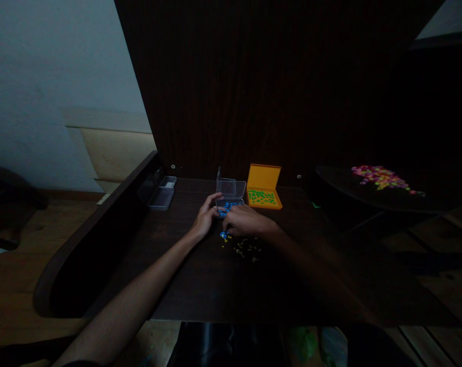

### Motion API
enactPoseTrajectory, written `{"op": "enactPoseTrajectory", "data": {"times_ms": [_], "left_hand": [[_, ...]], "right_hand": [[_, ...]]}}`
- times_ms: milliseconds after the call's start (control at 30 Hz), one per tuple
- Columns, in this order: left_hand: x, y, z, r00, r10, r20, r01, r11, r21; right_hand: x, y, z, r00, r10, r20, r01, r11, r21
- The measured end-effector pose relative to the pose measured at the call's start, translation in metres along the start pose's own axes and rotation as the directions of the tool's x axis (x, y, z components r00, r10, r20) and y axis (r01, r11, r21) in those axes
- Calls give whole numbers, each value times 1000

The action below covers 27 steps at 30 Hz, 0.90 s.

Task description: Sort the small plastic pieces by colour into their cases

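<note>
On a dark wooden table (200, 275), my left hand (206, 216) rests with curled fingers against the near left corner of a small clear plastic box (231, 196) holding blue beads. My right hand (246, 220) lies just in front of that box, fingers bent down over a few blue beads (223, 235) on the table. Whether it pinches one is hidden in the dim light. Small yellowish and pale beads (248, 248) lie scattered beside my right wrist.
An open orange box (264, 189) with green beads stands right of the clear box. Two closed clear boxes (162, 196) sit at the back left. A dark round tray (383, 196) with pink and yellow beads stands at the right. A dark panel rises behind.
</note>
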<state>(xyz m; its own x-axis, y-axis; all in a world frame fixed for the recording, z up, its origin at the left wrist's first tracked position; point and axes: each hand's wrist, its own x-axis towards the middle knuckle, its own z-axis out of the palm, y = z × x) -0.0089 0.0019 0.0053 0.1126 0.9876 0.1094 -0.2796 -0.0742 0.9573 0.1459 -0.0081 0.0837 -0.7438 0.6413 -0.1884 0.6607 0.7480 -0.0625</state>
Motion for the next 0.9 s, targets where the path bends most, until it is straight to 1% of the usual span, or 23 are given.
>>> {"op": "enactPoseTrajectory", "data": {"times_ms": [300, 400, 500, 600, 667, 767, 900], "left_hand": [[-1, 3, 2, 1000, -9, 12, 9, 1000, -16], [-1, 2, 1, 1000, 0, 2, 0, 1000, -5], [-1, 0, 1, 1000, 1, 4, -1, 1000, 6], [-1, -3, 1, 1000, -10, 25, 9, 1000, 23], [-1, -4, 2, 999, 0, 36, -2, 999, 47], [-2, -5, 4, 998, 40, 52, -44, 996, 83], [-3, -4, 5, 996, 50, 79, -59, 992, 112]], "right_hand": [[2, -2, 1, 999, -30, 37, 31, 999, -38], [-2, 0, -3, 998, -65, 17, 65, 998, 6], [-9, 5, -15, 996, -89, -33, 91, 992, 91], [-14, 11, -26, 991, -16, -135, 34, 991, 133], [-15, 14, -27, 981, 42, -190, -14, 989, 146], [-11, 17, -21, 969, 100, -225, -63, 984, 164], [-2, 18, -9, 963, 137, -231, -101, 982, 160]]}}
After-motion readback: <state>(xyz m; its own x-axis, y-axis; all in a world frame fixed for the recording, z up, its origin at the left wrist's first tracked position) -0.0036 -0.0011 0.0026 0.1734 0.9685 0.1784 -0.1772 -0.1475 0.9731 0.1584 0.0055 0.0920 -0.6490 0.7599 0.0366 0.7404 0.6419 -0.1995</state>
